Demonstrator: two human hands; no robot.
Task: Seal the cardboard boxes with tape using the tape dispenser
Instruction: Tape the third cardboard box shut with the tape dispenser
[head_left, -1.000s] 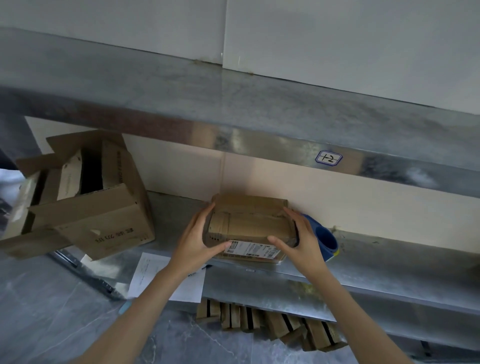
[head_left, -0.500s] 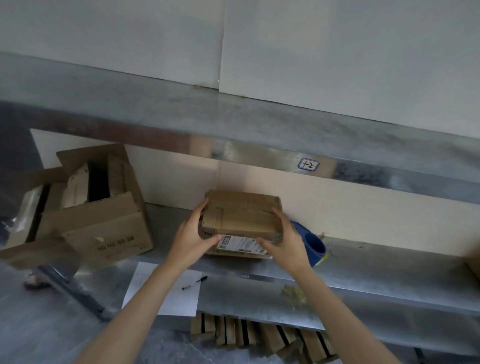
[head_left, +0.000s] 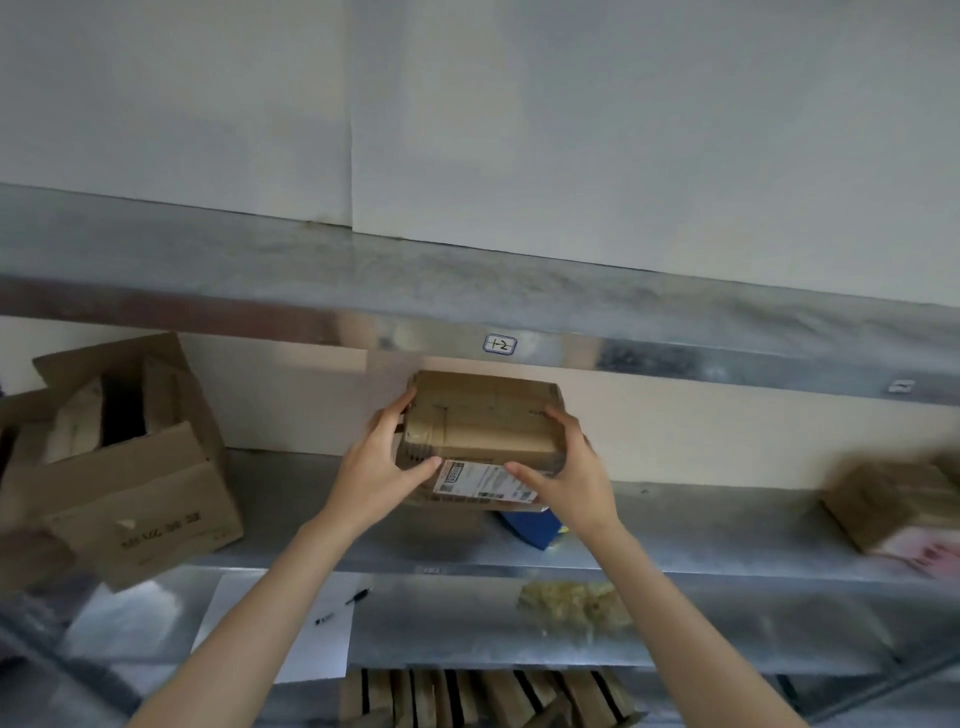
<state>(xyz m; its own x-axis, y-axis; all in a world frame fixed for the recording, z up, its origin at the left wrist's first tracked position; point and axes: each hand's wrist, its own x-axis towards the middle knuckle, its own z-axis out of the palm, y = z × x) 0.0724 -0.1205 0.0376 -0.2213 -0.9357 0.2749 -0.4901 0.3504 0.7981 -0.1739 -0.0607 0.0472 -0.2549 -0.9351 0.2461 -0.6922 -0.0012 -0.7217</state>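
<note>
Cardboard box (head_left: 483, 431) gripped at both ends; left hand (head_left: 374, 467) and right hand (head_left: 571, 480) fingers curled round it

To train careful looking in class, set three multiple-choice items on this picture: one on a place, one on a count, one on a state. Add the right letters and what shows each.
1. Where is the blue tape dispenser?
A. on the floor
B. on the shelf, under the small box
C. on the sheet of paper

2. How many hands grip the small box?
A. none
B. one
C. two

3. How is the big carton at the left?
A. flaps open
B. taped shut
C. flattened

Answers:
1 B: its blue body peeks out beneath the box's labelled side.
2 C: the left hand and the right hand each wrap round one end.
3 A: its flaps stand up and the dark inside shows.
</note>
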